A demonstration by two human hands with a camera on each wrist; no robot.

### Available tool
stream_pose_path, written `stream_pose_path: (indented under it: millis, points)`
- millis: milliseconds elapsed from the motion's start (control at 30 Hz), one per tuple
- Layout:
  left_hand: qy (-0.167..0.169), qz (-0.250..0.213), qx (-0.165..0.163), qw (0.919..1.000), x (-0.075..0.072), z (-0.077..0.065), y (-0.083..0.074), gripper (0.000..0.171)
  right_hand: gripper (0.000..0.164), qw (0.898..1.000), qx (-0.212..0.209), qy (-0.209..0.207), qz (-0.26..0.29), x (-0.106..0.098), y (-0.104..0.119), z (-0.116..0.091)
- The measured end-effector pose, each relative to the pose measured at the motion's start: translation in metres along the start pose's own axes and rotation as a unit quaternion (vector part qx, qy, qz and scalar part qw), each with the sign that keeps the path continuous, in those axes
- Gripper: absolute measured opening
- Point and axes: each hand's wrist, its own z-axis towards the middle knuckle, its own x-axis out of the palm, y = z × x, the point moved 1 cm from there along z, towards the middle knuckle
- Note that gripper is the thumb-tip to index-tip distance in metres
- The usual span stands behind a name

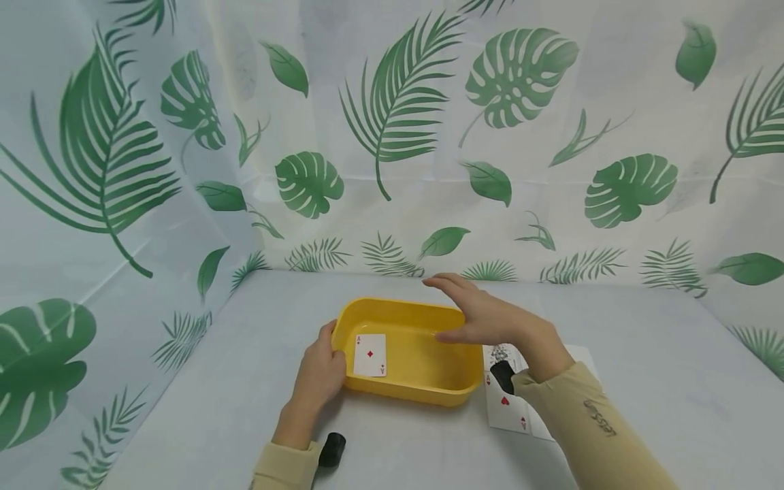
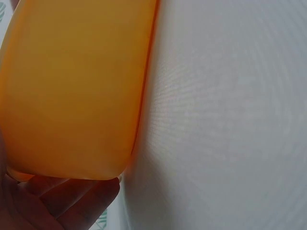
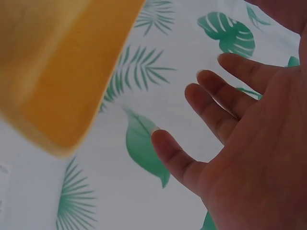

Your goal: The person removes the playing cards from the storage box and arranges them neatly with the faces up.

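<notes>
A yellow plastic tub [image 1: 429, 354] stands in the middle of the table in the head view. One card, an ace of diamonds [image 1: 370, 355], lies face up on its floor towards the left. My left hand [image 1: 320, 371] grips the tub's left end, thumb at the rim; its fingers [image 2: 84, 199] show against the outside in the left wrist view. Over the tub's right end hovers my right hand [image 1: 484, 316], fingers spread and holding nothing. Beside that end lie an ace of hearts [image 1: 505, 405] and a card with dark print [image 1: 503, 352], partly hidden by my right wrist.
More white cards [image 1: 582, 357] show around my right forearm. The white table [image 1: 202, 408] meets a leaf-printed sheet [image 1: 392, 218] at the back and along the left side. A black wrist piece [image 1: 333, 450] sits by my left cuff.
</notes>
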Motion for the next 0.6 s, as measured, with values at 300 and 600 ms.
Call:
stream_pose_path:
  millis: [300,600]
  points:
    - [-0.001,-0.006,-0.004,1.0,-0.001,0.0,0.0,0.058,0.085,0.999,-0.028,0.012,-0.013,0.004,0.014,0.024]
    - [0.002,-0.008,-0.009,0.9999,-0.002,0.0,-0.001,0.058,0.079,0.998,-0.017,0.053,-0.027,0.017,0.022,0.046]
